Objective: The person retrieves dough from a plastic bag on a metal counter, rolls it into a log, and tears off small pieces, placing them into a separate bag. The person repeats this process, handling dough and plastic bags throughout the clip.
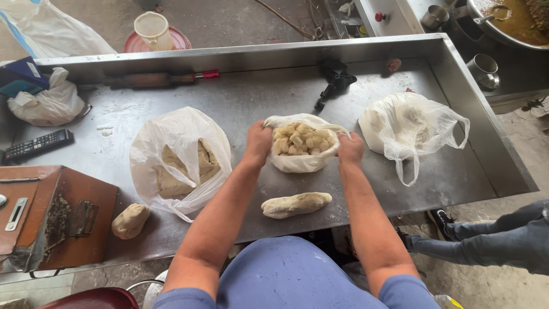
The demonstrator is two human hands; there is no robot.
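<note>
Two hands grip one white bag of dough pieces [302, 150] mid-table: the left hand [258, 143] and right hand [350, 147] each pinch its rolled rim closed-fisted. The thin plastic looks slack and slippery, the lumps soft and weighty, so the rim seems the surest hold. A dough log [296, 204] lies just below on the steel table [274, 97].

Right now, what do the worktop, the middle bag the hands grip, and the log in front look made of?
Worktop: looks like stainless steel, dull grey sheen, folded raised rim, floury smears.
Middle bag: thin translucent white plastic film, crinkled, rolled open by the left hand and right hand; holds pale dough pieces.
Log: soft raw dough by its look, matte beige, lumpy surface.
</note>
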